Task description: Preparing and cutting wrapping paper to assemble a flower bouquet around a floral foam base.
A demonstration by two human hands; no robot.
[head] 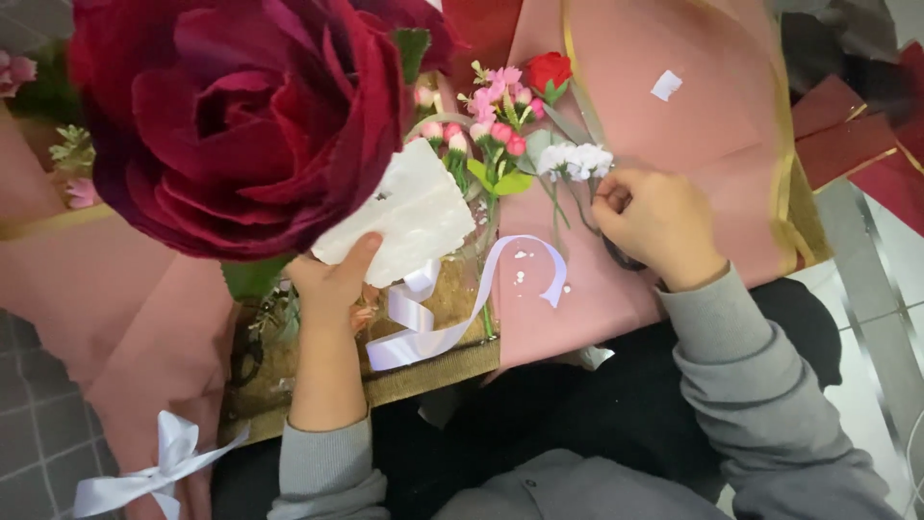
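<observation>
Head view: my left hand [332,279] grips a white foam block [409,214], thumb pressed across its lower edge, fingers hidden behind it. The block tilts, its upper corner pointing toward 12 o'clock, and it sits just at 4 o'clock of a huge dark red fabric rose [236,120] that fills the upper left. My right hand [654,223] is curled closed at 3 o'clock of the block, fingertips pinched on thin stems beside a small cluster of white flowers [576,159]; what else sits inside the fist I cannot tell. At 12 o'clock of the block lies a spray of little pink flowers [491,120] with green leaves, and just past them a small red rose [549,69]. All these lie on a sheet of pink wrapping paper [674,125] with a gold edge. A pale lilac ribbon [452,308] loops between my hands, at 6 o'clock of the block. A white bow [159,472] sits far at 7 o'clock, on another pink sheet.
</observation>
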